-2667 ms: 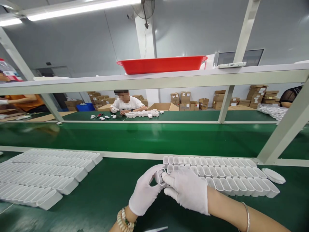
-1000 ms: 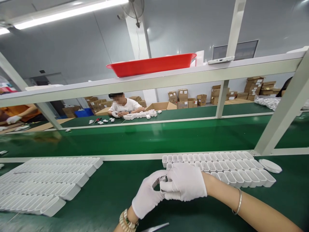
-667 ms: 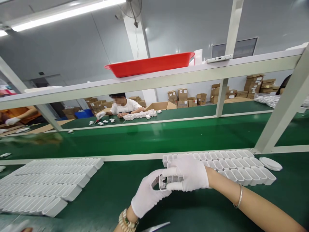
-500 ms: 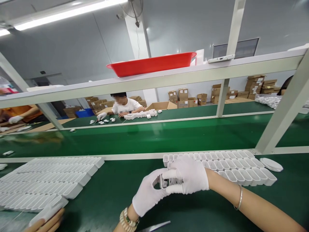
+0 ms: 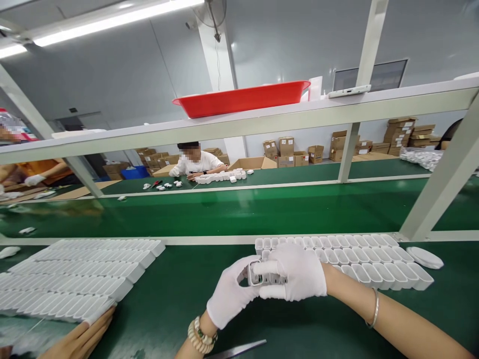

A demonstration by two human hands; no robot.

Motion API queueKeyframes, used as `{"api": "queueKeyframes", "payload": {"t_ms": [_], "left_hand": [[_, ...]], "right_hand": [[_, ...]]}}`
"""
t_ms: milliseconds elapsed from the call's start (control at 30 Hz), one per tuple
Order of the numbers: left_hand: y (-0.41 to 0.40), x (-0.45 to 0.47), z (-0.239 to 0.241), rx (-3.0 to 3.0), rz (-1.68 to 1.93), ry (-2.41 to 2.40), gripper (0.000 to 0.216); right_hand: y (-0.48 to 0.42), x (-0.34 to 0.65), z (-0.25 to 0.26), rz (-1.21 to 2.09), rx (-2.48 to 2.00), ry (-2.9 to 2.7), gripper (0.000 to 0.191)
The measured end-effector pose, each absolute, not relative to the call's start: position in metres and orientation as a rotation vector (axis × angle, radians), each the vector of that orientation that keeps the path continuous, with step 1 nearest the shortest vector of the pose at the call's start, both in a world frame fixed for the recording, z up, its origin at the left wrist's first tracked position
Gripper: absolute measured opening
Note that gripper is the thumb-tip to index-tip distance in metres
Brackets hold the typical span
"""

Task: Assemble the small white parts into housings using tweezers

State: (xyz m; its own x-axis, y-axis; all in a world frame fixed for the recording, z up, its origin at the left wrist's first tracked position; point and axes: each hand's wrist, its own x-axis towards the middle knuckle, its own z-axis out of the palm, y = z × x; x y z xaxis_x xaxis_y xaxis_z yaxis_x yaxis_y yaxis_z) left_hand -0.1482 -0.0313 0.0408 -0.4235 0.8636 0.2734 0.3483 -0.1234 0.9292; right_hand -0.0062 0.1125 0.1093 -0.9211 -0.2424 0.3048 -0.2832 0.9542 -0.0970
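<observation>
Between my two white-gloved hands is a small white plastic housing [image 5: 255,273], its open end facing left and dark and metallic parts showing inside. My left hand [image 5: 232,290] is closed on its left end, thumb and fingers curved around it. My right hand [image 5: 299,271] wraps its fingers over the other end, so much of the housing is hidden. Just behind and right of my right hand stand rows of open white plastic cases [image 5: 377,275]. Below my hands lies a pointed metal tool [image 5: 243,349], its rear cut off by the frame.
At left, a co-worker's bare hand [image 5: 86,335] touches rows of white cases [image 5: 80,279]. White oval pieces [image 5: 424,258] lie far right. A green belt [image 5: 224,214] runs behind, under a shelf carrying a red tray [image 5: 243,99]. Another person [image 5: 200,162] sits opposite.
The co-worker's hand at left has set the white case it carried against the front row. My hands keep hold of the housing, with barely any shift.
</observation>
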Motion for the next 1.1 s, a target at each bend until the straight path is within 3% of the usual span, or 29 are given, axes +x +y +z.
{"api": "queueKeyframes", "payload": {"t_ms": [300, 833, 1100], "left_hand": [[-0.029, -0.153, 0.033, 1.462, 1.526, 1.729, 0.047], [-0.029, -0.155, 0.029, 1.449, 1.476, 1.826, 0.050], [-0.034, -0.153, 0.038, 1.456, 1.499, 1.857, 0.045]], "right_hand": [[0.117, -0.011, 0.105, -0.010, 0.299, -2.826, 0.036], [0.109, -0.013, 0.096, -0.029, 0.589, -2.623, 0.036], [0.114, -0.009, 0.108, -0.144, 0.307, -2.725, 0.039]]}}
